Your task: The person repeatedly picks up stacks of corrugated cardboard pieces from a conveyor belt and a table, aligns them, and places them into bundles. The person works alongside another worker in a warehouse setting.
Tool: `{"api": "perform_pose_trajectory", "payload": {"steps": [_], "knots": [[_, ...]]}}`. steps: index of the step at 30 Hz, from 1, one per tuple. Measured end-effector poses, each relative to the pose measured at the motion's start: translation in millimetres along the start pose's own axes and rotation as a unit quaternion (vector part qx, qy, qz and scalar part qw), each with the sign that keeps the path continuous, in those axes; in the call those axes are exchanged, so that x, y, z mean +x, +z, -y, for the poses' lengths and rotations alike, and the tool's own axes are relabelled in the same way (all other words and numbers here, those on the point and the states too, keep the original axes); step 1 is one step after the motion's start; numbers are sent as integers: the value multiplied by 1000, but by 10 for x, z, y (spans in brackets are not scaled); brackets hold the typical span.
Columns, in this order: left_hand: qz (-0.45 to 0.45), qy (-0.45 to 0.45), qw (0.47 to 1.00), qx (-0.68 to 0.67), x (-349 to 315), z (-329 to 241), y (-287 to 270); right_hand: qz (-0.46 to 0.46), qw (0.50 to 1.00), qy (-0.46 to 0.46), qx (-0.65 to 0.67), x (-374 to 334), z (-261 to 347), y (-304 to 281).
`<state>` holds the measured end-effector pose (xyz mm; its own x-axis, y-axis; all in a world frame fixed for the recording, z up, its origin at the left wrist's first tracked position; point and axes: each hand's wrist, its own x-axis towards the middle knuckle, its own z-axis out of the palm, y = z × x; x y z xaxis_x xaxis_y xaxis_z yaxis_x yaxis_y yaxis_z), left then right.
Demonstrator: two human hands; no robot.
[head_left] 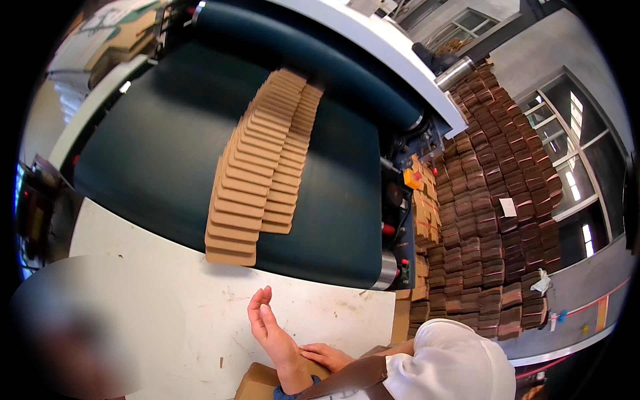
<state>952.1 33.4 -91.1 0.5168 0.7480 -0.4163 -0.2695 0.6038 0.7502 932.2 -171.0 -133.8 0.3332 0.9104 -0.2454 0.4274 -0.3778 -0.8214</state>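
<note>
My left hand (270, 328) is raised over the white table, its fingers pointing up and slightly bent, the palm turned to the right with nothing in it. Lower and to the right, my right hand (328, 356) lies with bent fingers over the upper edge of brown cardboard (259, 383) close to my body. Part of that cardboard is hidden behind my left forearm. Beyond my hands, a long overlapping row of flat brown cardboard pieces (243, 180) lies on a dark green conveyor belt (153, 153). Its near end hangs slightly over the white table (200, 307).
A dark roller (307, 57) under a white machine frame spans the far end of the belt. To the right stand tall stacks of bundled brown cardboard (490, 220). A red knob (387, 229) sits on the belt's right side. A blurred shape (73, 333) fills the lower left.
</note>
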Motion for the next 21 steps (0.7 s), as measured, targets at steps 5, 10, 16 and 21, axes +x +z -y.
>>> {"api": "perform_pose_trajectory", "payload": {"steps": [5,10,16,21], "knots": [[56,76,992,87,-138,125,62,-14,1000,-11,12,-160,-32,-42],[69,186,957,211,-264,104,251,-12,999,-40,-17,-260,89,-263],[48,220,873,432,-1253,-6,180,-19,997,-78,21,-199,-10,-321],[-41,219,769,599,-2260,224,-557,13,992,101,80,56,-334,-411]]}}
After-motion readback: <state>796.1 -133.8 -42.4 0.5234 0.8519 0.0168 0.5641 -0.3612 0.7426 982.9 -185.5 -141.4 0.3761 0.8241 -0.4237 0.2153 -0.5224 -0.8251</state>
